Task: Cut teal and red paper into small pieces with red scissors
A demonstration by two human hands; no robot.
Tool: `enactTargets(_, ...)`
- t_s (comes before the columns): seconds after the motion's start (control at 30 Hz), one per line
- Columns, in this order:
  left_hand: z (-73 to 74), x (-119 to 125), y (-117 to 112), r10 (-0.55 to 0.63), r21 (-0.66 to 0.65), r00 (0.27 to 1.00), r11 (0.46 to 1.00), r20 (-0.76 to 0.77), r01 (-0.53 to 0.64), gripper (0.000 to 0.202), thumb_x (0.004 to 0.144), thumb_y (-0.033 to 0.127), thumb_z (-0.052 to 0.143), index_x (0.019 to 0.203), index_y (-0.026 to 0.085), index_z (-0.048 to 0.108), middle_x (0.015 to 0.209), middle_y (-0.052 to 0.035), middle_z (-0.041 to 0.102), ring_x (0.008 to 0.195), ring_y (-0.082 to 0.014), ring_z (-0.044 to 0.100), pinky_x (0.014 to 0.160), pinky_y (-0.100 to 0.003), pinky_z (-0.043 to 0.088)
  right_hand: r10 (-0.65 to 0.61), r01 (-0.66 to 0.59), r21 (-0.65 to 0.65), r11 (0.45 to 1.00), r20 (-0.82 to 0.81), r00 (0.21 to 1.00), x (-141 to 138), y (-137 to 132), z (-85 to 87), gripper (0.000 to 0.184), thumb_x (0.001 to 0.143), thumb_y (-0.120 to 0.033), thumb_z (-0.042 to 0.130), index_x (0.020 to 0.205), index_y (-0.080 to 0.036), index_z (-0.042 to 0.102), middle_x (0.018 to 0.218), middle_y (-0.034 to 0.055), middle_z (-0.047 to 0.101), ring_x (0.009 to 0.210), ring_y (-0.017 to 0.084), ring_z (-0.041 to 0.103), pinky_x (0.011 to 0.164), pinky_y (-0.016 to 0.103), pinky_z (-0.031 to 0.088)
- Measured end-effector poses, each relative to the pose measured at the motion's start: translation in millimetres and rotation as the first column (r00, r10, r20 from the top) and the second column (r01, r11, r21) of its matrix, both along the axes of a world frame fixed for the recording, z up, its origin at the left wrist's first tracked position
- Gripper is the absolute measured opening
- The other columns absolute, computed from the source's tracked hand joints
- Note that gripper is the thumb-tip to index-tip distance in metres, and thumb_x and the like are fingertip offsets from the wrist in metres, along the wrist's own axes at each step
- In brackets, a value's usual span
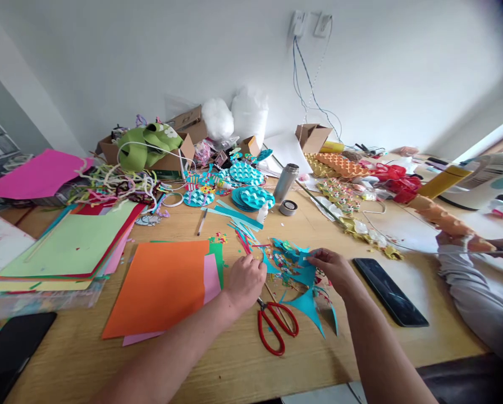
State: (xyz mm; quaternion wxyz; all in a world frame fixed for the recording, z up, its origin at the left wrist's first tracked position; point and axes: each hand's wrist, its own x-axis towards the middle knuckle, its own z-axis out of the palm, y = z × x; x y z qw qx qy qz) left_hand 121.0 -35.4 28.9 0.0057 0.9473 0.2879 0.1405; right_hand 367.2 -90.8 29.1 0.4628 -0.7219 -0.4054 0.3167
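My right hand (332, 270) pinches a piece of blue paper (305, 275) between thumb and fingertips, over a heap of paper scraps (283, 258). My left hand (245, 280) is closed, fingers curled down beside the heap. Whatever it holds, if anything, is hidden; thin red strips (242, 241) lie just beyond its knuckles. Between my forearms rest red-handled scissors (277, 328), their blades partly covered by my left hand. Curved blue offcuts (308, 308) lie below my right hand. Orange paper (163, 286) sits on pink and green sheets left of my left hand.
A white glue bottle (263, 213), a pen (201, 222) and a steel flask (286, 184) stand or lie farther back, near blue scalloped discs (251, 197). To the right lies a black phone (389, 292), near another person's sleeve (474, 286). Coloured paper (74, 241) is stacked at left.
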Motion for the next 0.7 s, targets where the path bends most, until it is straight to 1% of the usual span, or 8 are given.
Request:
enactTargets(0.03,1.1,-0.8,0.5,0.007,0.007,1.000,1.000,0.007,-0.007,0.014,0.079,0.007,0.046,0.079,0.014,0.057,0.079,-0.0084,0.061,0.082,-0.0219,0.053,0.071,-0.034,0.041,-0.010,0.011,0.018,1.000,-0.041,0.999,-0.3,-0.1,-0.3,0.030,0.054,-0.039,0.073,0.070,-0.016,0.061,0.058,0.0002,0.061,0.053,0.014,0.055,0.050,0.024,0.041)
enactTargets(0.1,2.5,-2.1,1.7,0.014,0.026,0.999,1.000,0.029,-0.015,0.013,0.078,0.006,0.046,0.080,0.014,0.057,0.078,-0.0077,0.061,0.080,-0.0215,0.053,0.071,-0.034,0.041,-0.018,0.021,0.036,0.999,-0.069,0.997,-1.3,0.1,-0.7,0.035,0.051,-0.038,0.075,0.075,-0.017,0.061,0.061,-0.0002,0.061,0.055,0.014,0.056,0.051,0.025,0.043)
enactTargets(0.2,3.1,-3.5,3.3,0.011,0.045,0.998,0.999,0.067,-0.014,0.012,0.078,0.006,0.047,0.080,0.015,0.056,0.077,-0.0067,0.060,0.079,-0.0208,0.052,0.070,-0.033,0.041,-0.040,0.049,0.059,0.997,-0.146,0.988,-3.5,0.4,-0.4,0.043,0.045,-0.033,0.080,0.081,-0.016,0.063,0.062,-0.0016,0.059,0.054,0.013,0.056,0.049,0.024,0.042)
enactTargets(0.3,3.2,-5.3,4.6,0.005,0.052,0.995,0.999,0.099,-0.010,0.012,0.079,0.007,0.047,0.079,0.015,0.056,0.076,-0.0065,0.059,0.079,-0.0202,0.052,0.070,-0.033,0.041,-0.036,0.052,0.059,0.997,-0.232,0.972,-5.8,-0.2,0.8,0.045,0.041,-0.031,0.084,0.079,-0.016,0.064,0.065,-0.0009,0.061,0.057,0.014,0.057,0.052,0.025,0.045)
enactTargets(0.4,4.8,-8.3,5.4,0.012,0.045,0.991,0.999,0.134,-0.018,0.013,0.079,0.008,0.046,0.080,0.015,0.056,0.076,-0.0064,0.059,0.079,-0.0199,0.052,0.069,-0.032,0.041,-0.001,0.008,0.030,1.000,-0.233,0.973,-7.1,-2.1,2.6,0.037,0.048,-0.039,0.081,0.071,-0.016,0.064,0.064,0.0006,0.064,0.057,0.014,0.058,0.055,0.026,0.046)
enactTargets(0.53,10.3,-13.4,5.7,0.033,0.011,0.985,0.999,0.170,-0.035,0.014,0.080,0.008,0.045,0.081,0.017,0.056,0.075,-0.0051,0.059,0.079,-0.0192,0.052,0.070,-0.031,0.041,-0.006,0.008,0.018,1.000,-0.116,0.993,-7.2,-6.0,4.6,0.037,0.061,-0.050,0.071,0.071,-0.015,0.066,0.062,0.0028,0.065,0.056,0.014,0.056,0.054,0.025,0.043)
enactTargets(0.6,13.6,-15.7,5.7,0.038,-0.012,0.984,0.999,0.173,-0.036,0.014,0.080,0.008,0.045,0.080,0.017,0.056,0.075,-0.0048,0.060,0.079,-0.0192,0.052,0.070,-0.031,0.041,-0.005,0.007,0.019,1.000,-0.112,0.994,-6.6,-7.7,4.7,0.036,0.064,-0.050,0.069,0.073,-0.015,0.067,0.064,0.0032,0.066,0.058,0.014,0.057,0.056,0.025,0.044)
enactTargets(0.7,17.3,-18.1,5.3,0.058,-0.071,0.978,0.996,0.201,-0.045,0.013,0.080,0.008,0.047,0.081,0.017,0.056,0.077,-0.0046,0.061,0.080,-0.0189,0.053,0.071,-0.030,0.041,-0.019,0.023,0.019,1.000,-0.169,0.985,-4.9,-9.2,4.0,0.034,0.065,-0.048,0.069,0.077,-0.016,0.069,0.066,0.0027,0.067,0.060,0.015,0.057,0.056,0.025,0.044)
